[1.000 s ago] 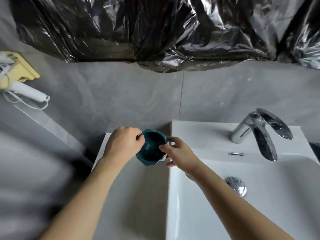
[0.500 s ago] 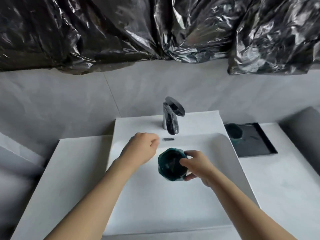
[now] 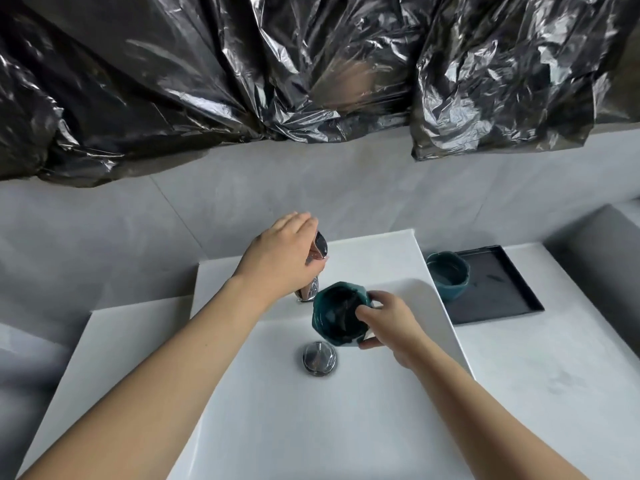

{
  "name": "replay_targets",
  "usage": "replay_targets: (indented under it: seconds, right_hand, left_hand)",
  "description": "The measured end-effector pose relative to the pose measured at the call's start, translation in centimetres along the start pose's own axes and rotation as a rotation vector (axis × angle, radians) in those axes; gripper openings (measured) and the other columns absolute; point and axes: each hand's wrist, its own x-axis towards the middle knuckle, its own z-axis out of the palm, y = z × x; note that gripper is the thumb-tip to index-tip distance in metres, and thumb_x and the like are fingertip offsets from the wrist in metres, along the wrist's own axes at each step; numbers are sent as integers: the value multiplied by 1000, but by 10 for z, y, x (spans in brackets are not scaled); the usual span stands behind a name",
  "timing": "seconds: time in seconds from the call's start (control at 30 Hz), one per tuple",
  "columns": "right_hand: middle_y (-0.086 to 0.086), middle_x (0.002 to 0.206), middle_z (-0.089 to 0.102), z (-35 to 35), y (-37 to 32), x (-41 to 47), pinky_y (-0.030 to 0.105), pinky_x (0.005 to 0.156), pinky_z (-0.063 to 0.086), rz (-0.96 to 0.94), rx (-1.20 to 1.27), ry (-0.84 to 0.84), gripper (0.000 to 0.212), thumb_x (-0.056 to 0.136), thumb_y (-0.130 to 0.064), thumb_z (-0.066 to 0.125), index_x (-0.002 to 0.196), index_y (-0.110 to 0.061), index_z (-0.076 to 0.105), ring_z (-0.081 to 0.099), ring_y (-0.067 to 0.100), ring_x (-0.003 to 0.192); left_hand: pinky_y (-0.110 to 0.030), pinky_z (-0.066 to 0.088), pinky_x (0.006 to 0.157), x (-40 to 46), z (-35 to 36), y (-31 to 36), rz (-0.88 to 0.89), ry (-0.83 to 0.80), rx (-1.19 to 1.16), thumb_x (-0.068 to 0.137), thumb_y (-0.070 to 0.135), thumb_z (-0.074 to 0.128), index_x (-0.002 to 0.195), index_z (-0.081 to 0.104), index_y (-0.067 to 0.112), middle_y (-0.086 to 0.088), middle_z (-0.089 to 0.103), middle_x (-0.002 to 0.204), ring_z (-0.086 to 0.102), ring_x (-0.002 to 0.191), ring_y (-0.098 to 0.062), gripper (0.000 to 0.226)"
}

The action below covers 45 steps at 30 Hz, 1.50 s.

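Holding the teal cup (image 3: pixel 341 317) over the white sink (image 3: pixel 277 427), just near of the faucet (image 3: pixel 309 292) and above the drain plug (image 3: pixel 318 358), the right hand (image 3: pixel 391 327) pinches its right wall, thumb at the rim. The left hand (image 3: pixel 280 258) is curled over the lever (image 3: pixel 320 249). I think a strong pull on the lever can send water against the tilted cup and splash the tabletop (image 3: pixel 536 375); also the one-side pinch may slip when the cup becomes wet and heavy.

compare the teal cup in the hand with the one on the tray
The held cup is gripped by the right hand over the sink, tipped; the tray cup stands upright, untouched, on the black tray. The held cup looks dark inside, the tray cup paler. Both are teal.
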Motion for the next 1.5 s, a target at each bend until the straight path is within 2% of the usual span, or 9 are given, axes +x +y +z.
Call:
replay_targets:
  seconds: [0.3, 0.47, 0.57, 0.67, 0.87, 0.97, 1.17, 1.3, 1.5]
  right_hand:
    - [12, 99, 69, -3, -4, -3, 38, 59, 63, 9, 12, -83, 26, 83, -11, 56, 105, -11, 70, 67, 19, 74]
    - [14, 97, 68, -1, -6, -7, 36, 58, 61, -15, 40, -88, 24, 84, -8, 55, 101, -8, 72, 63, 18, 71]
    - [13, 97, 67, 3, -7, -9, 35, 57, 61, -40, 40, -97, 25, 84, -8, 54, 102, -9, 72, 63, 20, 72]
    - [15, 98, 70, 8, -6, -11, 37, 58, 62, -62, 45, -109, 25, 83, -6, 53, 100, -10, 72, 69, 28, 82]
    - [20, 99, 71, 19, -3, -9, 42, 64, 63, -88, 115, -101, 26, 84, -2, 52, 103, -8, 69, 70, 26, 78]
    - [20, 99, 70, 25, -3, -7, 42, 65, 63, -96, 183, -116, 26, 85, 0, 52, 103, -8, 68, 66, 22, 75]
    - [15, 107, 70, 29, 3, -3, 48, 74, 62, -95, 283, -153, 35, 86, 0, 53, 116, -17, 63, 70, 28, 94]
    - [9, 114, 62, 36, 9, -1, 49, 79, 61, -46, 402, -166, 45, 90, 0, 59, 127, -19, 41, 67, 25, 100]
    - [7, 105, 75, 43, 10, 2, 43, 85, 60, -27, 364, -234, 27, 92, -7, 62, 116, -20, 62, 73, 24, 96]
  left_hand:
    - [-37, 33, 113, 1, 0, -8, 47, 16, -30, 90, 37, 61, 143, 48, 9, -8, 47, 151, 41, 141, -28, 61]
    - [-35, 48, 87, 11, -8, -17, -180, 36, -481, 88, 41, 65, 95, 57, 16, 4, 68, 102, 60, 89, -21, 27]
    - [-26, 38, 105, 3, 6, -27, -274, 24, -850, 81, 42, 65, 120, 59, 31, 14, 58, 128, 53, 116, -6, 41]
    - [-27, 32, 111, -15, 24, -40, -480, 81, -988, 89, 8, 56, 142, 49, 16, 2, 48, 146, 43, 135, -13, 54]
    - [-33, 50, 83, -53, 61, -40, -676, -339, -1195, 94, 11, 55, 133, 56, 9, -11, 65, 112, 62, 88, -23, 39]
    - [-29, 54, 80, -62, 68, -30, -578, -454, -1212, 95, 24, 58, 124, 65, 27, -9, 71, 114, 63, 85, -19, 30]
    - [-41, 53, 100, -68, 75, -29, -599, -331, -1371, 98, 12, 57, 130, 64, 26, -10, 73, 117, 68, 111, -28, 35]
    - [-38, 57, 94, -67, 74, -30, -577, -224, -1334, 97, 5, 58, 128, 64, 22, -11, 75, 101, 68, 93, -18, 37]
    - [-28, 57, 74, -67, 64, -35, -563, -164, -1172, 89, 14, 67, 117, 71, 31, -7, 77, 95, 63, 84, -15, 33]
